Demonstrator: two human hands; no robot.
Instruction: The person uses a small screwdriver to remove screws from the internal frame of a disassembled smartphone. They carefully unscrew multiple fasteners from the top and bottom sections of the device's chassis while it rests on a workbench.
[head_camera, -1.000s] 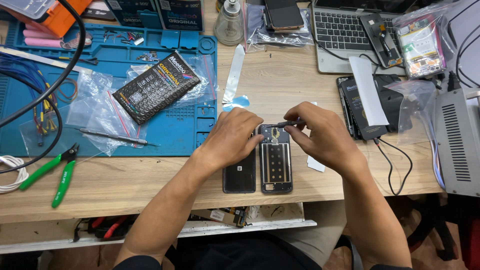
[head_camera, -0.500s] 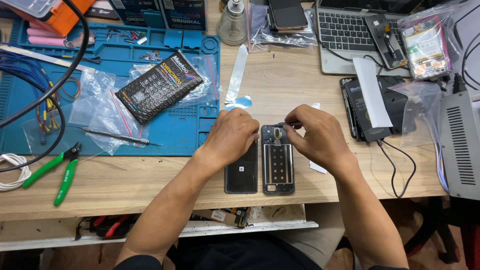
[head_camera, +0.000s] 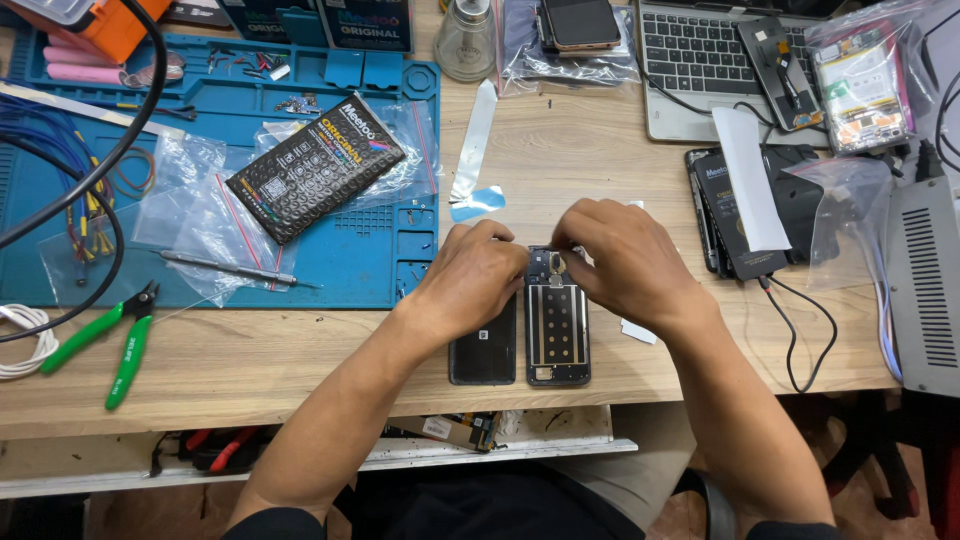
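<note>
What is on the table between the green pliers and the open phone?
In the head view, only bare wooden table and the person's left forearm lie between the green pliers and the open phone frame.

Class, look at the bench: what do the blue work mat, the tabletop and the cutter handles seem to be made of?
Blue work mat: likely silicone or rubber, matte, with moulded compartments. Tabletop: wood or wood-look laminate, pale with visible grain; which one is unclear. Cutter handles: green plastic or rubber sleeves, slightly glossy, over dark metal jaws.
</note>
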